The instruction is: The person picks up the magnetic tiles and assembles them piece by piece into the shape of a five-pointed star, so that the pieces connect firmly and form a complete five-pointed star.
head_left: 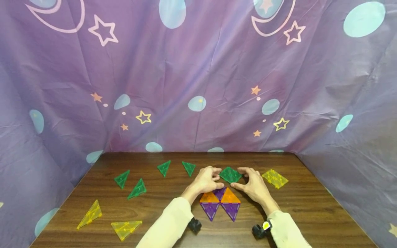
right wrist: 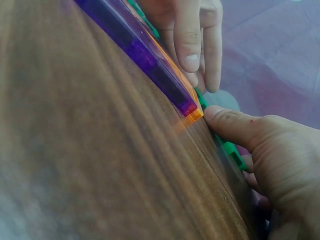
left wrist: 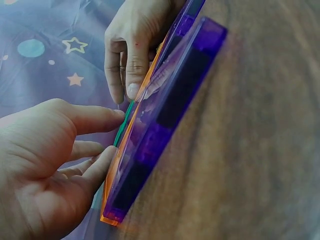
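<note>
In the head view, two green triangular magnetic tiles (head_left: 230, 175) lie joined as a diamond between the hands. My left hand (head_left: 204, 181) curls its fingers at the diamond's left corner, its thumb beside the top of a purple triangle tile (head_left: 219, 193). From the other side my right hand (head_left: 253, 185) pinches the diamond, thumb along the near edge and fingertips at the far right. Just below lie two orange triangle tiles (head_left: 231, 196) beside that purple one, with two more purple tiles (head_left: 230, 210) pointing toward me. The left wrist view shows only the green tiles' thin edge (left wrist: 120, 131).
A yellow tile diamond (head_left: 275, 178) lies to the right. On the left are several loose green triangles (head_left: 122, 179) and two long yellow triangles (head_left: 91, 215), (head_left: 125, 228). The brown wooden table (head_left: 173, 213) ends at a purple patterned curtain (head_left: 173, 127).
</note>
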`<state>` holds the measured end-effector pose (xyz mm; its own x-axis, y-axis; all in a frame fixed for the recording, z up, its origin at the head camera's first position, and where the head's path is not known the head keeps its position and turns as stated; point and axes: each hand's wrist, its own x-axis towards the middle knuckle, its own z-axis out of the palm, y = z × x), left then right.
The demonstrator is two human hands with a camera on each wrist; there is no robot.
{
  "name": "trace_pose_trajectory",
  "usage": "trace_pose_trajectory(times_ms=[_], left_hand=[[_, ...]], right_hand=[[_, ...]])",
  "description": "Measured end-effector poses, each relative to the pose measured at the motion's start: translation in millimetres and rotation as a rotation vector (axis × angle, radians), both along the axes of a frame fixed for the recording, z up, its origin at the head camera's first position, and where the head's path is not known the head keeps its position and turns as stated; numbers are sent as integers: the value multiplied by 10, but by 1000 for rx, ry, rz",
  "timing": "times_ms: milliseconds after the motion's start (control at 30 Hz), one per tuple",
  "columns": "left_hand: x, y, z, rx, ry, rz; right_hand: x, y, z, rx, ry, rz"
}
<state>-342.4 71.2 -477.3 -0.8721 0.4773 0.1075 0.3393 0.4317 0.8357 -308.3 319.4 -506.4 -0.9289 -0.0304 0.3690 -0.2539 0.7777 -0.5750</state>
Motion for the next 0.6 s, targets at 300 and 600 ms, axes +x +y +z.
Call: trace_pose_trajectory(times_ms=[300, 600], left_hand=[[27, -96, 45, -22, 104, -13], [50, -529, 98, -8, 213, 122]], right_hand=[[-2, 27, -24, -20, -19, -31], [11, 28, -16, -36, -32, -47]])
